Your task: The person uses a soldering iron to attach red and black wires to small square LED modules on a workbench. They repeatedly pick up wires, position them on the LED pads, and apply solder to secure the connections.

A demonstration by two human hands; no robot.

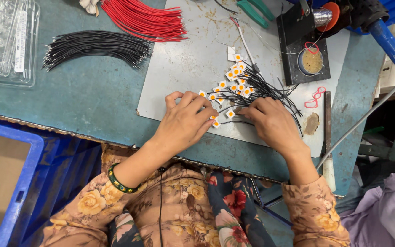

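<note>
Two hands work over a grey metal sheet (184, 68) lying on the blue-green bench (83, 105). Left hand (186, 121) rests palm down with fingers curled over small white square chips with orange centres (232, 78); its grip looks loosely closed on one or two of them, though the fingers hide exactly what they pinch. Right hand (273, 122) lies just beside it, fingertips pressed on the black wires (275, 91) that run from the chips; whether it pinches a wire or only holds it flat cannot be told.

As a judgement, the work is partly along: many chips already carry a black wire and lie spread in a loose cluster just beyond the fingers, while a full bundle of loose black wires (94, 48) and a bundle of red wires (147, 20) sit well apart at the far side of the bench, apparently unused.

Counted: roughly twenty chips show, some overlapped, so the number is not exact; two wire bundles; one soldering iron with a blue handle (385, 39) on its black stand (298, 50); one pair of green-handled pliers (254, 11); one clear plastic tray (5, 41); one blue crate (19, 183).
</note>
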